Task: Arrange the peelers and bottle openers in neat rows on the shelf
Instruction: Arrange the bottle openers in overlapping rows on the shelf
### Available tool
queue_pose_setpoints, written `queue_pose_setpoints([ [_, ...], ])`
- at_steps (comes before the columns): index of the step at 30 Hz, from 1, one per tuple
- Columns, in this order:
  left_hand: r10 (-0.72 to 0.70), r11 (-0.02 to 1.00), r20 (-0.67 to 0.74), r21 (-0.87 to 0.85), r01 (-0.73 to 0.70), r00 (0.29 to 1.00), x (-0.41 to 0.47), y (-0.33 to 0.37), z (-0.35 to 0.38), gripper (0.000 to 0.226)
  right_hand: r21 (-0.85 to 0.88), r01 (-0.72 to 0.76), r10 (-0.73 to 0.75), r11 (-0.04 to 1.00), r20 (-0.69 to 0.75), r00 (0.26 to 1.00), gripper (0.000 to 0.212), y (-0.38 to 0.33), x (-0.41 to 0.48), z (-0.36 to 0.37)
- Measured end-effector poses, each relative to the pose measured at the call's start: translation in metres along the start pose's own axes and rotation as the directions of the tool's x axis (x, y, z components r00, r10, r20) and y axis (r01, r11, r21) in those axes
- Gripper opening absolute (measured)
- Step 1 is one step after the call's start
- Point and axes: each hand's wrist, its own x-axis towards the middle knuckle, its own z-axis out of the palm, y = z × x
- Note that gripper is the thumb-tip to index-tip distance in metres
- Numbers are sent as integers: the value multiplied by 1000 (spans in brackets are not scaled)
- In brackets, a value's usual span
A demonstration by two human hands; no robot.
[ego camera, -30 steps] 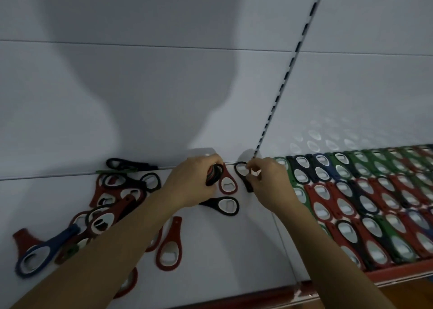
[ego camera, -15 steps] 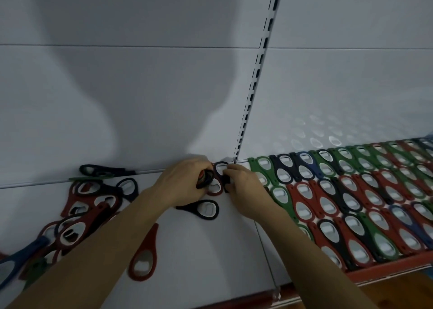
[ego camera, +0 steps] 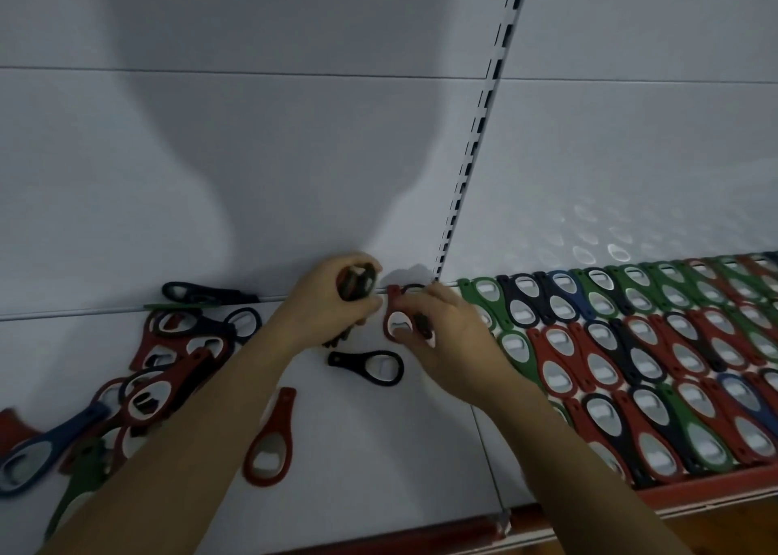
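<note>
My left hand [ego camera: 326,306] is closed around a bunch of dark bottle openers [ego camera: 357,281] near the back of the white shelf [ego camera: 379,462]. My right hand [ego camera: 446,335] presses its fingers on a red bottle opener [ego camera: 393,316] and a black one lying against the back wall. A black opener [ego camera: 370,367] lies loose just in front of the hands, and a red opener [ego camera: 271,445] lies nearer to me. Neat rows of red, green, black and blue openers [ego camera: 631,352] fill the shelf to the right.
A loose heap of openers [ego camera: 168,369] covers the shelf's left part, with a blue one [ego camera: 46,449] at the far left. A slotted upright rail [ego camera: 475,133] runs up the white back wall. The shelf's red front edge [ego camera: 694,493] runs along the bottom right.
The view has shifted a little. My right hand has set its black opener down beside the red one at the back wall; my left hand has lifted its bunch slightly.
</note>
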Motion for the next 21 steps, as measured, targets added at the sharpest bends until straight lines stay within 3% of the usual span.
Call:
queue_pose_setpoints([
  [2, -99, 957, -48, -278, 82, 994, -9, 3, -9, 32, -59, 19, -9, 998, 159, 987, 40, -17, -6, 9],
  [5, -191, 859, -46, -491, 144, 981, -18, 5, -19, 35, -217, 2, 64, 976, 299, 952, 39, -27, -10, 24],
  [8, -240, 772, -50, -615, 160, 969, -25, 2, -31, 37, -124, 29, 7, 992, 282, 959, 23, -26, -5, 22],
  [10, -250, 775, -76, -614, 152, 965, -29, -3, -36, 35, -14, 39, -33, 999, 286, 958, 16, -25, 4, 16],
  [13, -220, 857, -104, -495, 141, 970, -36, -11, -40, 28, 79, 34, -60, 996, 358, 932, 21, -25, 30, 3],
  [17, -133, 962, -115, -254, 100, 984, -41, -17, -39, 27, 118, -9, -63, 993, 588, 806, 31, -23, 73, -5],
  [19, -71, 996, -122, -69, 62, 990, -40, -22, -39, 29, 67, 44, -74, 997, 558, 826, 44, -21, 87, -4],
  [21, -18, 981, -87, 189, 34, 996, -40, -28, -38, 35, 12, 59, -58, 998, 447, 893, 53, -17, 92, -2],
])
